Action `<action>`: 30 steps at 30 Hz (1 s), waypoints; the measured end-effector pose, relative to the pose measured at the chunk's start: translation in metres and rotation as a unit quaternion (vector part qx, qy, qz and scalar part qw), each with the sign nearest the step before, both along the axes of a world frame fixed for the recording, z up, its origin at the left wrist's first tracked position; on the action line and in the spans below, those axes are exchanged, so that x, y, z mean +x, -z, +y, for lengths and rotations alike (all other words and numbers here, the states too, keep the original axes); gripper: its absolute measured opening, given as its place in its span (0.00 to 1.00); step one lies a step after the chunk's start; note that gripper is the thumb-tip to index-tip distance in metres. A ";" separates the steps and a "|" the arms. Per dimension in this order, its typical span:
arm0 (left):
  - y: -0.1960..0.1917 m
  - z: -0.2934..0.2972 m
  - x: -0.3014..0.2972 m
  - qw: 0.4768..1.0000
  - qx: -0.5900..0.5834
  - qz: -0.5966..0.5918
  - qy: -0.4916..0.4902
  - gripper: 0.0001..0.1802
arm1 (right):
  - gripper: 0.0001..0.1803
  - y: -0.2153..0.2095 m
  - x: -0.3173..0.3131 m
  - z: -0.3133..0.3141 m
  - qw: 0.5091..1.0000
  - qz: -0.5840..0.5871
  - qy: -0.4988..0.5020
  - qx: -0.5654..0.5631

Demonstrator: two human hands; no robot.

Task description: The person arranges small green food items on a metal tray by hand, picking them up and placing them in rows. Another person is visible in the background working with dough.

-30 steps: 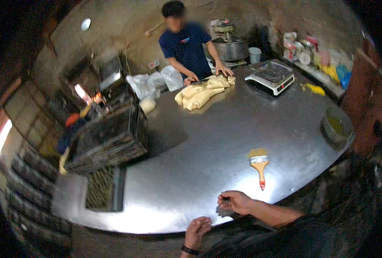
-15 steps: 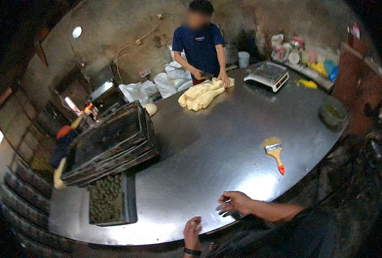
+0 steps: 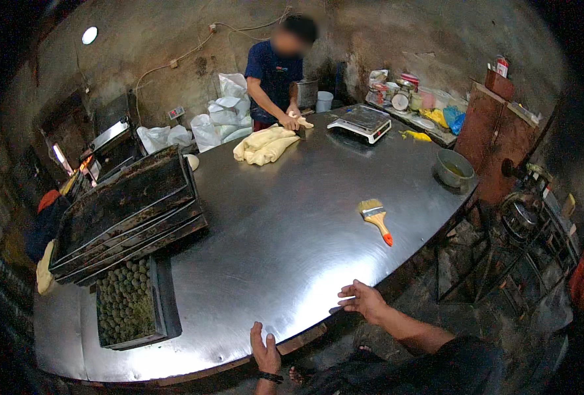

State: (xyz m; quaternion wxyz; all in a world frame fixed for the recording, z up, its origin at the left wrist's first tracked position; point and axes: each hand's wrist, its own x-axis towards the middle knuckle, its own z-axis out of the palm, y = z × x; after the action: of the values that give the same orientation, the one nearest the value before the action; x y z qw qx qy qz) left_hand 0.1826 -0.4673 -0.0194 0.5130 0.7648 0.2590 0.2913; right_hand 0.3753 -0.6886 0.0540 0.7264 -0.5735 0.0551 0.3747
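My left hand [image 3: 265, 350] is held up at the near edge of the metal table [image 3: 259, 237], its fingers apart and nothing in them. To its right, my right hand [image 3: 363, 303] hovers near the same edge, also open and without anything in its grasp. Beyond the right hand lies a flat brush [image 3: 376, 219] with pale bristles and a wooden handle tipped in red. Across the table a co-worker [image 3: 275, 82] presses a dark blade into the end of a large folded piece of pale dough [image 3: 265, 145].
Stacked black baking trays [image 3: 127, 210] stand at the left, partly over a box of small greenish balls [image 3: 126, 299]. A weighing scale [image 3: 359, 124] and a grey bowl [image 3: 454, 169] sit toward the right. Another person [image 3: 45, 220] is at the far left.
The view has swung right, so the table things appear farther left. The co-worker has bent lower over the dough, and a small end piece now shows beyond the blade. My hands stay empty.
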 end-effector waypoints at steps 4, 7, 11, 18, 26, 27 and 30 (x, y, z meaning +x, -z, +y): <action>0.008 -0.036 0.005 0.999 -0.003 -0.028 -0.023 0.27 | 0.24 0.015 0.010 -0.050 0.998 -0.063 0.008 0.005; 0.026 -0.071 0.002 0.998 -0.009 -0.021 -0.059 0.30 | 0.24 0.041 0.013 -0.103 1.000 -0.029 -0.002 0.012; 0.013 -0.143 0.006 0.990 -0.101 0.014 -0.102 0.33 | 0.26 0.073 0.009 -0.163 0.998 0.053 0.031 0.013; 0.013 -0.143 0.017 0.993 0.036 0.095 -0.068 0.28 | 0.29 0.099 0.030 -0.194 0.996 0.074 0.050 -0.027; 0.032 -0.085 0.076 0.963 0.227 -0.003 -0.142 0.41 | 0.29 0.087 0.097 -0.144 0.793 -0.531 0.173 -0.243; 0.030 -0.079 0.084 0.946 0.275 0.009 -0.171 0.39 | 0.31 0.090 0.105 -0.136 0.740 -0.591 0.197 -0.253; 0.041 -0.049 0.097 0.894 0.365 -0.044 -0.256 0.37 | 0.35 0.104 0.134 -0.109 0.584 -0.730 0.246 -0.256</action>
State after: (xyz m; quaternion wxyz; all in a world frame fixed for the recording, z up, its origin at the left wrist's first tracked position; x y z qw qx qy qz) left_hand 0.2797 -0.5160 -0.0601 0.1161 0.7918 0.2982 0.5202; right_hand 0.5095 -0.7972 -0.0495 0.4099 -0.7807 -0.2615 -0.3925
